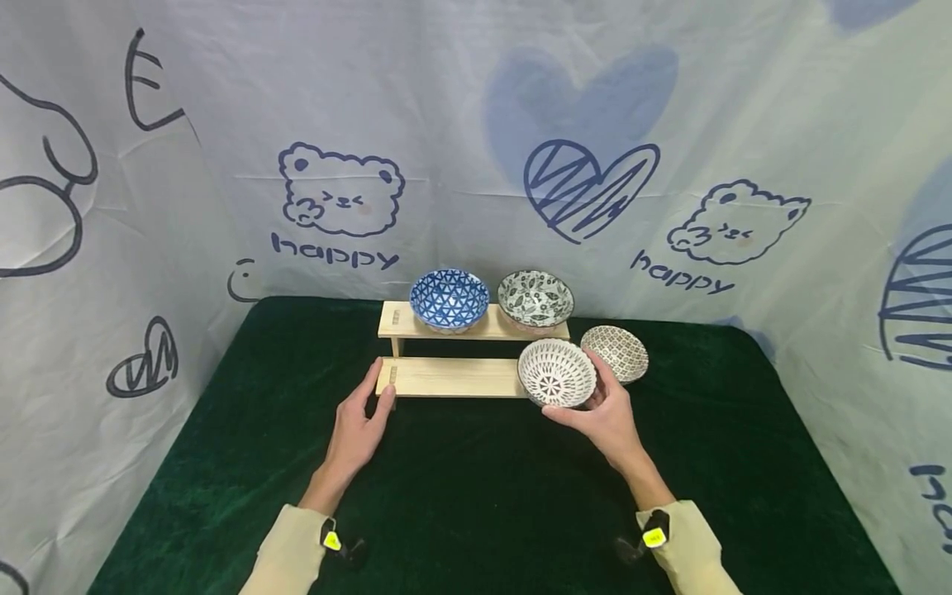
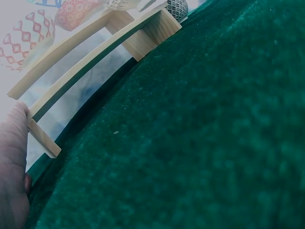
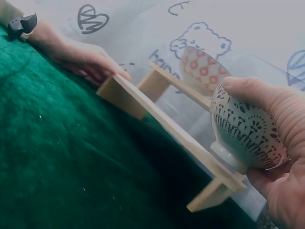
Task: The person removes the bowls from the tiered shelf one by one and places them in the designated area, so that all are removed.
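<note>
A two-step wooden stand sits toward the back of the dark green cloth. At the left end of its lower step, my left hand grips the board, with the thumb at the front edge. My right hand holds a small white bowl with a dark pattern by its side, thumb on the rim. This bowl is over the right end of the lower step, tilted in the right wrist view, its foot appearing just above the board. On the upper step stand a blue-patterned bowl and a leaf-patterned bowl.
Just right of the stand, a bowl with a brown lattice pattern is on the green cloth, partly behind my right fingers. A white printed curtain hangs behind the table and along both sides.
</note>
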A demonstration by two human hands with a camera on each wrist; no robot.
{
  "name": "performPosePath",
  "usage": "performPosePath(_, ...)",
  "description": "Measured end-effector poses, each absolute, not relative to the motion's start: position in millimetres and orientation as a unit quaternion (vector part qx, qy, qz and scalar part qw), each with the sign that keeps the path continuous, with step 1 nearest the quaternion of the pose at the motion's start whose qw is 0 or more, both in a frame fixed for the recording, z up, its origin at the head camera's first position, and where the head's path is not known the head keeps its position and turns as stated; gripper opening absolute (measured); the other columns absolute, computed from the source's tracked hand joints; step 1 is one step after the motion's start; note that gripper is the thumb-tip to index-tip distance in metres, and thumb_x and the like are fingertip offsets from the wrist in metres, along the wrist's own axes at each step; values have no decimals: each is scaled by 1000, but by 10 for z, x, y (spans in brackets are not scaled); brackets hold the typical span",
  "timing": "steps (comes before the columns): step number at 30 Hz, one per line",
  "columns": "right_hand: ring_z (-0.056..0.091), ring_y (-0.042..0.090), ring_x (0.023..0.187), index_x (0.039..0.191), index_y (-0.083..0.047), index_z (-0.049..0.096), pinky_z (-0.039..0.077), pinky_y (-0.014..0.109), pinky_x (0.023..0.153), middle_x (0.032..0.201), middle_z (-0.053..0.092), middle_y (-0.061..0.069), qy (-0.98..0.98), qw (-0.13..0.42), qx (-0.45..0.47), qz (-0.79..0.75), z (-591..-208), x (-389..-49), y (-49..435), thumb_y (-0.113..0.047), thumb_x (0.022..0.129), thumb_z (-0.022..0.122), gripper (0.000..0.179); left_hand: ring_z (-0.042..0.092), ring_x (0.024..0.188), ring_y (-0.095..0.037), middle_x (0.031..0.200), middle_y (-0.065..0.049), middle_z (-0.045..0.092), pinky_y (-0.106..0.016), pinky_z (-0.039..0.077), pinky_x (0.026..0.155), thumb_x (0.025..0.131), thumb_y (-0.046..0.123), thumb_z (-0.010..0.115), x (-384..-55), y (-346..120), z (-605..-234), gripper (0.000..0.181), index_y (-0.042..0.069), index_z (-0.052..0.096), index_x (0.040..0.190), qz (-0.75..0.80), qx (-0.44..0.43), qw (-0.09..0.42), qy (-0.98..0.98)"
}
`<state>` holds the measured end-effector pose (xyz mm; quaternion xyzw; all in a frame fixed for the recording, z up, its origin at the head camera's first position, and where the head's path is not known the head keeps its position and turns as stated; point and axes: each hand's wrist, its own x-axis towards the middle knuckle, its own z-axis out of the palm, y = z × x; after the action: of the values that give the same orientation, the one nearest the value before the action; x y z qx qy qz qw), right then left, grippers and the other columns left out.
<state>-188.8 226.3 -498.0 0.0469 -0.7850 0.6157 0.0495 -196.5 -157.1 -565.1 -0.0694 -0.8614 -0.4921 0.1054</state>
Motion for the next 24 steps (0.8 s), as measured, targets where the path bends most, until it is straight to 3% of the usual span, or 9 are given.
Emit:
performPosePath(6,43,31,146,163,-6,27,41,11,107,163,39,15,-790,67,35,608,-4974,-1863,2436,-4,75,94,110,33,155,-29,169,-11,33,-55,28,125,110,43,50,-1963,-1575,-5661,66,9,32,164,-493,-67,102,-861)
performPosePath(24,46,30,143,163,-10,30,42,10,106,161,42,13,-793,133,-18,595,-4850,-1901,2877,-2,78,91,105,33,155,-29,169,-11,33,-55,28,125,111,43,50,-1964,-1570,-5658,66,9,32,164,-492,-66,101,-862)
